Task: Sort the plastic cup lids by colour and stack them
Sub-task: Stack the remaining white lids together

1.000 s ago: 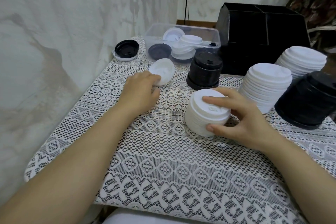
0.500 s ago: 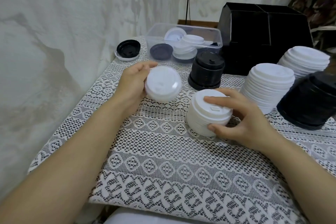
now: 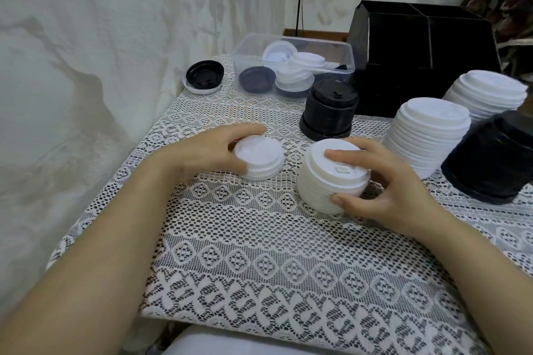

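My left hand (image 3: 202, 153) grips a single white lid (image 3: 259, 157), dome side up, just above the lace cloth and left of a short white lid stack (image 3: 328, 179). My right hand (image 3: 383, 187) holds that stack, index finger on its top and thumb against its side. Behind it stands a small black lid stack (image 3: 328, 115). To the right are two tall white stacks (image 3: 427, 135) (image 3: 487, 95) and a large black stack (image 3: 496, 158). A clear plastic tub (image 3: 245, 49) at the back holds several loose white and black lids.
A black lid lying on a white one (image 3: 204, 76) sits at the far left corner. A black box (image 3: 424, 49) stands behind the stacks. The lace-covered table (image 3: 259, 268) meets a white wall on the left; its front edge is near me.
My left hand picked the white lid up from the cloth, turned it dome side up and brought it right and closer to the white stack. My right hand stayed on the stack.
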### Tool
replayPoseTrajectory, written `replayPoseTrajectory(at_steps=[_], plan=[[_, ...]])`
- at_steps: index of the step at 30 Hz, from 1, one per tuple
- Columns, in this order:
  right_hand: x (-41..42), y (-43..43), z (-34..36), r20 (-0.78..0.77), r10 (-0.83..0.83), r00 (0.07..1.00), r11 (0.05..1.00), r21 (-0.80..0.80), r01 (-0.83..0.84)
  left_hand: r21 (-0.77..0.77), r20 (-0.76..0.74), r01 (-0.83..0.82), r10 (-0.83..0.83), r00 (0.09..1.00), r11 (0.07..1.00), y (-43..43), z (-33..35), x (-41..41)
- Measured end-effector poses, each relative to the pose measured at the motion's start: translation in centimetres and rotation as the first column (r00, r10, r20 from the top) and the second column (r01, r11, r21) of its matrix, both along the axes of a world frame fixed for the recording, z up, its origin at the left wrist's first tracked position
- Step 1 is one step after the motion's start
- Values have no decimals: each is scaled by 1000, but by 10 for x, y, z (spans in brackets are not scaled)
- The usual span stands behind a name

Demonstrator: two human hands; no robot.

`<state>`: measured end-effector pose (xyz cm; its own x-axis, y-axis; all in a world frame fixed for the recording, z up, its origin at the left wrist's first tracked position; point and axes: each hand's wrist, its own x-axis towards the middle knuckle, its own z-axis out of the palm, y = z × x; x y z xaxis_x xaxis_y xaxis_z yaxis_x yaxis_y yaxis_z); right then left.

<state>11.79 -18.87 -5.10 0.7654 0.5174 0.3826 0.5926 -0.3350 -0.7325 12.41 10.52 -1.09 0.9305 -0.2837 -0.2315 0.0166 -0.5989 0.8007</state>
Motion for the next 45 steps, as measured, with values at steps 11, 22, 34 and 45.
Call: replayPoseTrajectory(at_steps=[11, 22, 34, 45], plan=[[-2, 1, 2, -15, -8, 1000, 1000, -6, 8, 282, 178, 4, -57, 982, 959, -10, -10, 1], [-4, 2, 5, 4, -2, 1000, 999, -44, 3, 7, 303, -42, 38, 952, 999, -16, -14, 1], [1, 19, 43, 34, -136, 990, 986, -92, 139, -149, 464, -70, 132, 876, 986, -28, -7, -9], [26, 57, 69, -58, -62, 996, 928, -371, 37, -328, 436, -33, 182, 881, 944, -30, -7, -10]])
